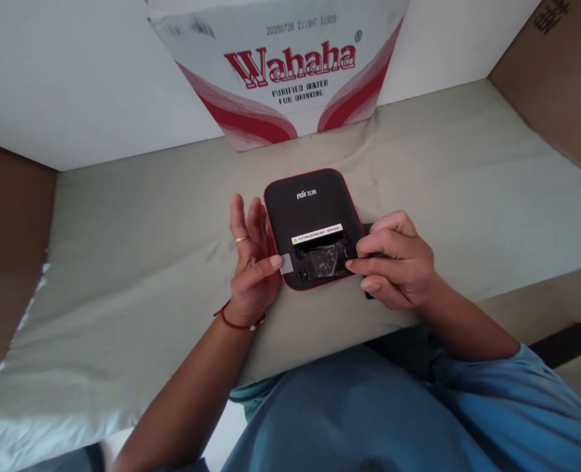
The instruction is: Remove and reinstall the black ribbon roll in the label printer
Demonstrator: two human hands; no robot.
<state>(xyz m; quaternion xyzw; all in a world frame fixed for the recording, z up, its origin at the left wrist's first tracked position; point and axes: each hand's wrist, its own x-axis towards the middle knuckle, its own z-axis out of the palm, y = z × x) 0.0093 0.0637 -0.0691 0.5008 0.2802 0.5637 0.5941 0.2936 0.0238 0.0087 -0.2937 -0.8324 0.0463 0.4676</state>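
A flat black device (pixel 307 213) with a red rim and rounded corners lies on the cloth. It bears white lettering, a white warning label (pixel 317 235) and a dark recess with a shiny clear film (pixel 327 261) over it. My left hand (pixel 257 262) rests along its left side, fingers stretched out, thumb tip at a small grey tab (pixel 286 263) on the lower left corner. At the lower right, my right hand (pixel 399 262) is closed around a black object (pixel 370 295), mostly hidden by the fingers. Its index fingertip touches the film's right end.
A white and red water carton (pixel 295 72) stands behind the device, against a white wall (pixel 98 78). Brown cardboard (pixel 560 78) rises on the right, and a brown panel (pixel 10 249) on the left. Pale green cloth (pixel 138 262) covers the table, whose front edge is near my body.
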